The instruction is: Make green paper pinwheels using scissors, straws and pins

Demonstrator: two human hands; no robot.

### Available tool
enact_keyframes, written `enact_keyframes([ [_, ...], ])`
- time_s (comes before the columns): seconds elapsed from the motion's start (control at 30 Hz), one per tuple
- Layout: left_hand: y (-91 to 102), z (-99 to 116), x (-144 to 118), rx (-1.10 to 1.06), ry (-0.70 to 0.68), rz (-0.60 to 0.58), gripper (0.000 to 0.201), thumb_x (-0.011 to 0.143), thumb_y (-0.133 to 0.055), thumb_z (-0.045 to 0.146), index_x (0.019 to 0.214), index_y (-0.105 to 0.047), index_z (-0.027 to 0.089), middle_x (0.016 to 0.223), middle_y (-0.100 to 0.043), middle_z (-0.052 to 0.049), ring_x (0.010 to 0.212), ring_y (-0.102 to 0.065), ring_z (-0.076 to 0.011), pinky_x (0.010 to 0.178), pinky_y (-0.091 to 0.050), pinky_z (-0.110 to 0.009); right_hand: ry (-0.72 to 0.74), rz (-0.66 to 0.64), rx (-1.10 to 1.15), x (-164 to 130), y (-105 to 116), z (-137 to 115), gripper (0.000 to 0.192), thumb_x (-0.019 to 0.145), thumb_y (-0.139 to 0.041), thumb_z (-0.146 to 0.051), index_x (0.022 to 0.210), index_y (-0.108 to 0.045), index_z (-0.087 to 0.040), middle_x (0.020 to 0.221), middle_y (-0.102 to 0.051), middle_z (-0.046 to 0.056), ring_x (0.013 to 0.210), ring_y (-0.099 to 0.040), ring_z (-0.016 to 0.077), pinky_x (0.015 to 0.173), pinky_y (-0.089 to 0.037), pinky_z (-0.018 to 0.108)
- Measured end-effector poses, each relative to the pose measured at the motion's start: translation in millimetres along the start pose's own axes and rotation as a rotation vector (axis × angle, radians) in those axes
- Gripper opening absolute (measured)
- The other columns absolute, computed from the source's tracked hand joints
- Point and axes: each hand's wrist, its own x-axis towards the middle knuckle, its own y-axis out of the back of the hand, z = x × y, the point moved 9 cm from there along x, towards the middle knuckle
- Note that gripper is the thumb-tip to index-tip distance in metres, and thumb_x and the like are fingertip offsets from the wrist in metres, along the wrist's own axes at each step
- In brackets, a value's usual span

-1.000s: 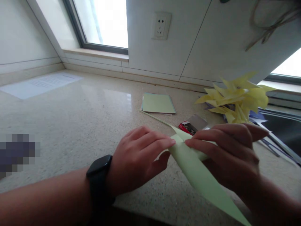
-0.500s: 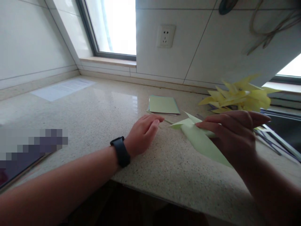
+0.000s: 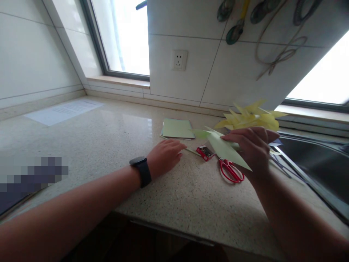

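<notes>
Speckled stone desk (image 3: 114, 145): one left hand (image 3: 163, 156), now flat with fingers loosely spread, empty; one right hand (image 3: 252, 145) has lifted one folded green paper (image 3: 226, 150), fingers pinched on it. Newly uncovered: one red scissors (image 3: 230, 171), one small red box (image 3: 205, 152). Farther: one green sheet stack (image 3: 177, 128), one yellow paper heap (image 3: 252, 117).

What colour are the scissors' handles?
Red. The scissors lie on the counter just below the right hand, plain in the head view.

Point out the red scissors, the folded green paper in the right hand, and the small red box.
red scissors (image 3: 230, 171), head view, on the handle loops.
folded green paper (image 3: 226, 151), head view, on its flat middle.
small red box (image 3: 205, 152), head view, on its top face.
</notes>
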Motion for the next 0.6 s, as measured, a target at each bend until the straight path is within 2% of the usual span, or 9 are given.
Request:
enact_keyframes([
  [0.13,-21.9,10.7,22.6,0.084,-0.124,-0.108,0.026,0.097,-0.056,0.01,0.12,-0.066,0.016,0.119,-0.072,-0.01,0.114,-0.063,-0.0222,0.103,-0.047,-0.042,-0.069,-0.008,0.021,-4.1,-1.7,7.8,0.004,0.09,-0.067,-0.031,0.092,-0.069,-0.028,0.086,-0.071,0.002,0.08,-0.059,0.0234,0.08,-0.04,0.043],
  [0.3,-36.5,8.5,36.1,0.175,-0.144,-0.155,0.022,0.101,-0.053,0.016,0.111,-0.071,0.02,0.104,-0.074,-0.008,0.098,-0.066,-0.0222,0.092,-0.049,-0.04,-0.12,-0.036,0.056,-8.4,-7.0,13.5,0.008,0.088,-0.07,-0.035,0.092,-0.07,-0.028,0.087,-0.071,0.002,0.083,-0.058,0.0234,0.08,-0.039,0.043],
  [0.47,-32.5,8.7,30.0,0.242,-0.154,-0.169,0.02,0.102,-0.054,0.021,0.102,-0.074,0.02,0.098,-0.071,-0.008,0.097,-0.062,-0.0237,0.09,-0.047,-0.041,-0.118,-0.036,0.073,-9.0,-8.8,13.0,0.008,0.088,-0.073,-0.032,0.091,-0.068,-0.027,0.086,-0.071,0.002,0.083,-0.058,0.0228,0.078,-0.041,0.041],
  [0.6,-23.0,21.5,10.0,0.256,-0.198,-0.21,0.018,0.102,-0.053,0.022,0.101,-0.071,0.018,0.102,-0.069,-0.008,0.095,-0.061,-0.0227,0.088,-0.047,-0.039,-0.114,-0.025,0.06,-6.8,-7.0,10.3,0.007,0.087,-0.073,-0.028,0.09,-0.067,-0.027,0.085,-0.071,0.002,0.082,-0.058,0.0227,0.079,-0.04,0.041],
])
